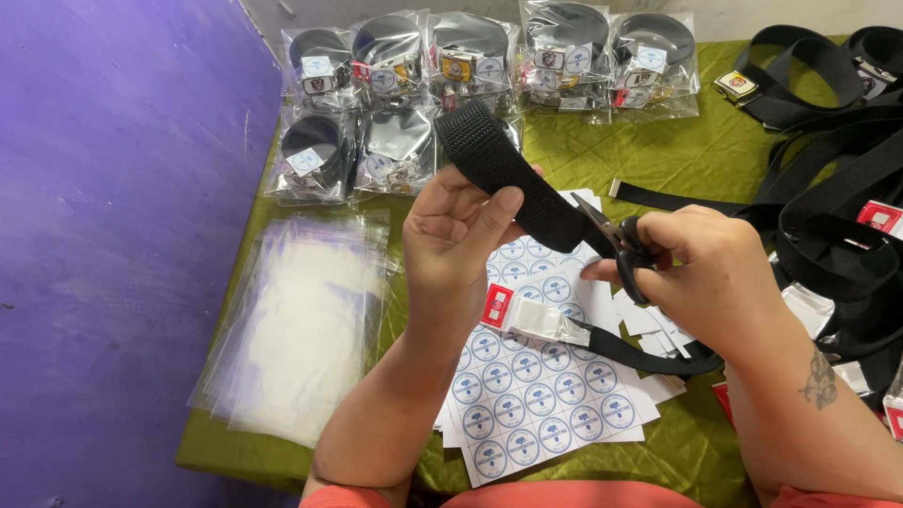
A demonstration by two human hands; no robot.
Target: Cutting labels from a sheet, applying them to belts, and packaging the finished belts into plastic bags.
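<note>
The left hand (461,226) is closed on a black woven belt (513,183), thumb pressed against the webbing, holding its free end raised above the middle of the tabletop (715,155). The belt is broad, coarse-textured and matt; it bends over the fingers, runs down behind the right hand and loops back to a pale buckle (531,318) with a red square tag, which lies on a sheet of round blue-and-white stickers (541,395). The right hand (705,268) is clenched around the handles of small black scissors (616,246), whose blades point at the belt edge, touching or just beside it; which cannot be told. Rows of bagged belts (470,66) stand along the far edge. A stack of clear plastic bags (301,320) lies near the left edge. Loose black belts (828,188) are heaped at the right edge. The tabletop carries a green cloth.
</note>
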